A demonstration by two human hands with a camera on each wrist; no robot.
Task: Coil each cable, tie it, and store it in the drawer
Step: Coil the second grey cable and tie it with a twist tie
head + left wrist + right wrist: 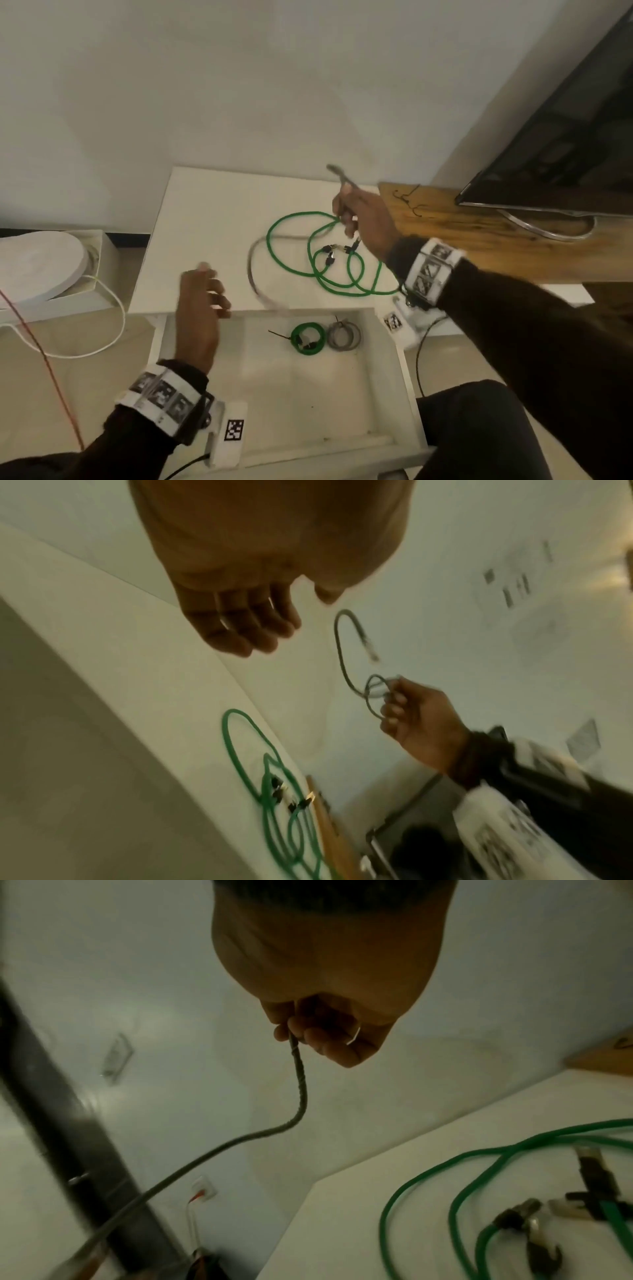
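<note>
My right hand (pixel 354 214) (pixel 397 704) (pixel 318 1039) is raised over the white table (pixel 205 219) and pinches a grey cable (pixel 253 270) (pixel 342 656) (pixel 298 1074) near one end. The rest of that cable trails down, blurred, towards the open drawer (pixel 274 383). Loose green cables (pixel 329 260) (pixel 270 785) (pixel 462 1167) with dark plugs lie tangled on the table. My left hand (pixel 202 301) (pixel 253 626) hovers open near the drawer's back left corner, holding nothing. In the drawer lie a tied green coil (pixel 307 338) and a tied grey coil (pixel 344 335).
A wooden surface (pixel 479 240) with black ties (pixel 409 198) and a dark screen (pixel 561 137) stands at the right. A round white object (pixel 41 263) on a box sits at the left, with white and red cords (pixel 109 325) on the floor.
</note>
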